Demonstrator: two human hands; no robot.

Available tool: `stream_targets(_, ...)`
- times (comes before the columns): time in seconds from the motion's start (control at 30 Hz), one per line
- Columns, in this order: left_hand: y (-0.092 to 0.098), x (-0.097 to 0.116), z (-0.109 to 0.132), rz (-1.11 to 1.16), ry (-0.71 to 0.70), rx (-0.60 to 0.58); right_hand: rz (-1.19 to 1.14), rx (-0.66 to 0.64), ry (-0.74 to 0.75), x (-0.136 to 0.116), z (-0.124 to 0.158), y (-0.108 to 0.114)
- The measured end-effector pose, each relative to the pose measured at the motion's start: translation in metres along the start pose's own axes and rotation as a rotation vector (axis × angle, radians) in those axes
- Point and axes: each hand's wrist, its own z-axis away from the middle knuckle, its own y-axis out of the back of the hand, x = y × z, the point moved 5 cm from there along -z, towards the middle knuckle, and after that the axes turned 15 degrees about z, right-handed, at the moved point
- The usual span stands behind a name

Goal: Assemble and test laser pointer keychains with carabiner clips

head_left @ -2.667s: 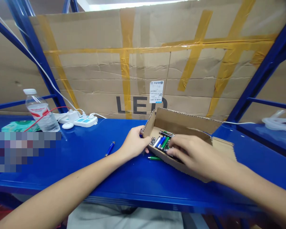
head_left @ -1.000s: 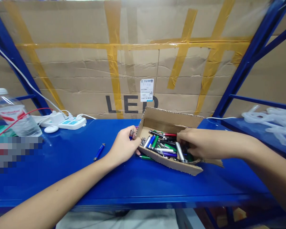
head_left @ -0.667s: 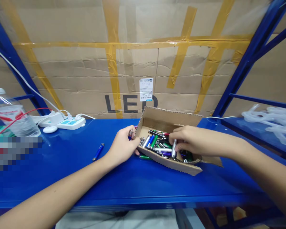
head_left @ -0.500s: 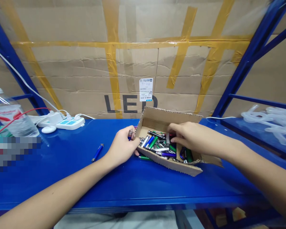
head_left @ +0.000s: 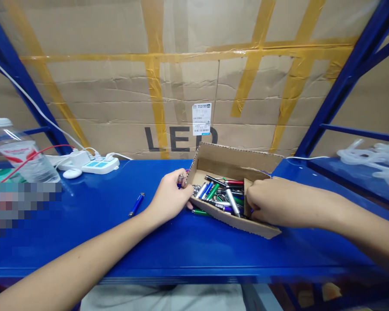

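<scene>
An open cardboard box (head_left: 236, 156) holds several small metal keychain flashlights in silver, blue, green, red and black. My left hand (head_left: 173, 194) is closed at the box's left end, with a small blue flashlight (head_left: 180, 180) with a silver end in its fingers. My right hand (head_left: 266, 201) reaches into the box's right compartment, past a cardboard divider (head_left: 247, 196). Its fingers are curled and their tips hidden, so what they grip does not show. A silver flashlight (head_left: 232, 202) slants across the pile. Under the box's front edge lies a green flashlight (head_left: 200, 212).
Another blue flashlight (head_left: 136, 204) lies on the blue table (head_left: 168, 255) left of my forearm. Farther left are a power strip (head_left: 100, 165) and a water bottle (head_left: 27, 155). Clear plastic tubing (head_left: 372, 157) is at the right, and a large taped carton (head_left: 116, 99) stands behind.
My right hand has moved right, from above the pile into the right compartment. The tube that was at its fingers now lies slanted on the pile. My left hand stays at the box.
</scene>
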Motion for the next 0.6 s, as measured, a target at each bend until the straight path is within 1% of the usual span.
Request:
stream_targets(0.07,0.000,0.000,0.000,0.005,-0.004,0.000,0.028,-0.030,-0.015,-0.001,-0.004,0.000)
stream_targets(0.2,0.000,-0.002,0.000,0.010,-0.002,-0.007,0.008,-0.100,-0.025,-0.001,-0.009,-0.003)
stream_targets(0.37,-0.005,-0.001,-0.007,0.013,-0.004,-0.025,-0.094,-0.106,-0.032,0.006,-0.008,-0.007)
stream_targets(0.47,-0.020,0.002,-0.021,0.033,-0.013,-0.086,-0.196,-0.135,-0.051,0.019,0.000,-0.015)
stream_targets(0.5,-0.027,0.003,-0.028,0.046,-0.027,-0.110,-0.233,-0.134,-0.057,0.025,0.003,-0.019)
stream_targets(0.6,-0.053,0.005,-0.054,0.033,-0.044,-0.160,-0.364,-0.211,-0.073,0.046,0.013,-0.040)
